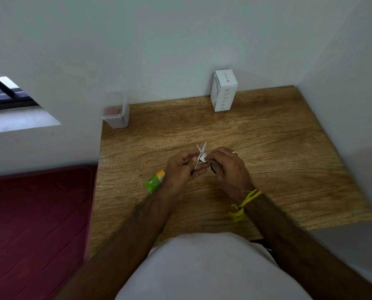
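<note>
A small folded white paper figure (201,153) with two pointed tips sticking up sits between my hands, just above the wooden table (278,152). My left hand (181,168) pinches its left side with thumb and fingers. My right hand (226,167) pinches its right side, fingers curled over it; a dark thin object pokes out under that hand, and what it is I cannot tell. A yellow thread band is tied round my right wrist.
A green and yellow packet (154,181) lies on the table by my left wrist. A white upright box (223,90) stands at the back against the wall. A clear plastic container (118,116) sits at the back left corner. A dark red mattress (35,224) lies left.
</note>
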`<state>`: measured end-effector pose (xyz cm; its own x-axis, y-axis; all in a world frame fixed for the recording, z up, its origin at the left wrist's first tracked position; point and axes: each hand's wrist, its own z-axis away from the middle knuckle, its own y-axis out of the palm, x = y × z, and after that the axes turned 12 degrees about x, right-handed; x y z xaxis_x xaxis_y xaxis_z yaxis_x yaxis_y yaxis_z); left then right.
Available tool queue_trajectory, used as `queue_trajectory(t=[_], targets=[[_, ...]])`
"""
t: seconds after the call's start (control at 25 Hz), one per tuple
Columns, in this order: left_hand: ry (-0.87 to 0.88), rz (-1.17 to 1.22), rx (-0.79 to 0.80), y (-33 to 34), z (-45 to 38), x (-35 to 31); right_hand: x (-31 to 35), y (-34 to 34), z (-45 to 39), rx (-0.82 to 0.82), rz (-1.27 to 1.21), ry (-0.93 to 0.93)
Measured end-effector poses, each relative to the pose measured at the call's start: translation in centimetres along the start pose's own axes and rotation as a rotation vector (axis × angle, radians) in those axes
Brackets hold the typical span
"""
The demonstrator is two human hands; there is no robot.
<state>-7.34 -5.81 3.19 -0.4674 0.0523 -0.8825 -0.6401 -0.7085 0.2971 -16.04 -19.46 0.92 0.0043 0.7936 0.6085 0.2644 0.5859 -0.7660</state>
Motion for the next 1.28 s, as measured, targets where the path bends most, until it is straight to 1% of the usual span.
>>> queue_trajectory(t=[0.2, 0.32, 0.52, 0.68, 0.84, 1.08, 1.2, 1.28], targets=[[0.087, 0.024, -0.010, 0.7, 0.1, -2.3, 1.2, -0.1, -0.9, -0.185, 0.034, -0.026], [0.144, 0.003, -0.043, 1.0, 0.1, -3.0, 1.3, -0.2, -1.0, -0.225, 0.091, -0.063], [0.191, -0.005, -0.077, 1.1, 0.2, -4.1, 2.0, -0.1, -1.2, -0.318, 0.067, -0.026], [0.220, 0.003, -0.074, 1.1, 0.4, -4.9, 2.2, -0.6, -1.6, -0.350, 0.030, -0.001], [0.248, 0.032, -0.118, 1.1, 0.6, -5.5, 2.0, -0.6, -1.0, -0.307, 0.081, -0.074], [0.254, 0.017, -0.113, 1.5, 0.8, -5.1, 2.5, 0.1, -1.3, -0.440, -0.026, 0.050], [0.241, 0.032, -0.115, 1.5, 1.0, -5.0, 2.5, 0.2, -1.0, -0.438, -0.032, 0.040], [0.228, 0.038, -0.118, 1.7, 1.3, -4.8, 2.6, 0.0, -0.7, -0.474, -0.061, 0.072]])
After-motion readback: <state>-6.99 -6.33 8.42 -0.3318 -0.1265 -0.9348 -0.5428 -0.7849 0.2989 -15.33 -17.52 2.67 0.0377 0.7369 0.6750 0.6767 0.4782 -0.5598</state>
